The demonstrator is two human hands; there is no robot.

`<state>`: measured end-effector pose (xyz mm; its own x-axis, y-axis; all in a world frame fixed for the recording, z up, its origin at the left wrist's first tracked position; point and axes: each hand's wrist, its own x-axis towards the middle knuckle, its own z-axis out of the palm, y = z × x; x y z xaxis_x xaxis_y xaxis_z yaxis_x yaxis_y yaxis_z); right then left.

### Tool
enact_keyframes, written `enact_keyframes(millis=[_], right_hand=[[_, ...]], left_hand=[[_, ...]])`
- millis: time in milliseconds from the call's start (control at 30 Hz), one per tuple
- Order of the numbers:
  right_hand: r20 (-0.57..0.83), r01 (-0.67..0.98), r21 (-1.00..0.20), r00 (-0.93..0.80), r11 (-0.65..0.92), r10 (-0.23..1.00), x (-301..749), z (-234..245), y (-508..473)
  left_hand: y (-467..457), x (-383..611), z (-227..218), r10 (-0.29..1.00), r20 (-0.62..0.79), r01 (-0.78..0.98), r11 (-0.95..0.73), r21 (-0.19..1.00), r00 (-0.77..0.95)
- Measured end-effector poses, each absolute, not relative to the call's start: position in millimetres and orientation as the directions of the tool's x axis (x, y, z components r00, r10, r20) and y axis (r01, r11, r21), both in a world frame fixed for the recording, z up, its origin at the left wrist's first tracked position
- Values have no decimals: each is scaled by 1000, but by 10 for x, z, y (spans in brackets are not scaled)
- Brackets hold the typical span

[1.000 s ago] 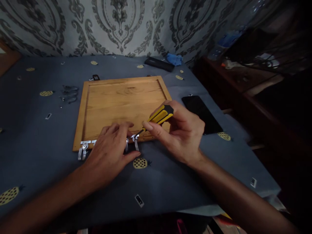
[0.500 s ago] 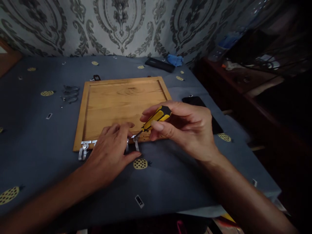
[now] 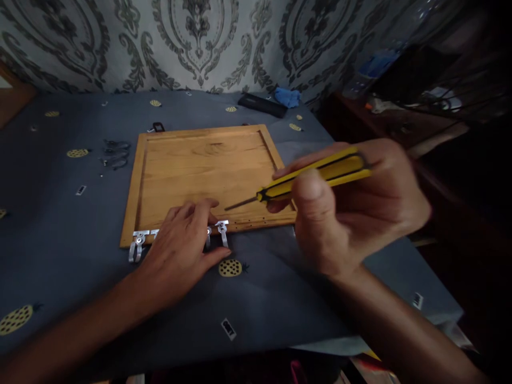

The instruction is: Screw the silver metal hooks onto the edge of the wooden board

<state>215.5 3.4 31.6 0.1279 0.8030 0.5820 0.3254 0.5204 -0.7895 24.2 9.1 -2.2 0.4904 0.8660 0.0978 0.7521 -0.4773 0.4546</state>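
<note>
A wooden framed board (image 3: 208, 170) lies flat, with metal hooks fixed along its near edge. My left hand (image 3: 180, 240) rests over that edge, thumb and fingers apart, covering some of the hooks. Its thumb tip is beside the lower end of a metal hook (image 3: 223, 230); whether it touches is hard to tell. Another double hook (image 3: 138, 245) shows at the board's left corner. My right hand (image 3: 352, 213) is closed round a yellow-and-black screwdriver (image 3: 320, 172), held above the board's right side. The screwdriver's tip points left, above the board and apart from the hook.
Several loose hooks (image 3: 116, 154) lie left of the board on the grey pineapple-print cloth (image 3: 72, 213). A black case (image 3: 262, 105) and a blue cloth (image 3: 287, 97) are at the back. Dark clutter stands on a brown surface (image 3: 400, 128) to the right.
My right hand has lifted the screwdriver off the hook and moved right and towards me, uncovering the hook and several small holes in the edge. My left hand has stayed put.
</note>
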Motion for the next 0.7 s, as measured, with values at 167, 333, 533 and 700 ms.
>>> enact_keyframes(millis=[167, 333, 533, 700], right_hand=[[625, 395, -735, 75, 552, 777, 2125, 249, 72], [639, 380, -721, 42, 579, 768, 2099, 197, 98], [621, 363, -737, 33, 570, 783, 2091, 151, 111], [619, 329, -742, 2, 584, 785, 2097, 180, 123]], left_hand=[[90, 243, -19, 869, 88, 753, -469, 462, 487], [95, 250, -6, 862, 92, 739, -478, 475, 498], [98, 249, -12, 865, 97, 743, -476, 469, 493], [103, 252, -12, 861, 103, 747, -486, 454, 498]])
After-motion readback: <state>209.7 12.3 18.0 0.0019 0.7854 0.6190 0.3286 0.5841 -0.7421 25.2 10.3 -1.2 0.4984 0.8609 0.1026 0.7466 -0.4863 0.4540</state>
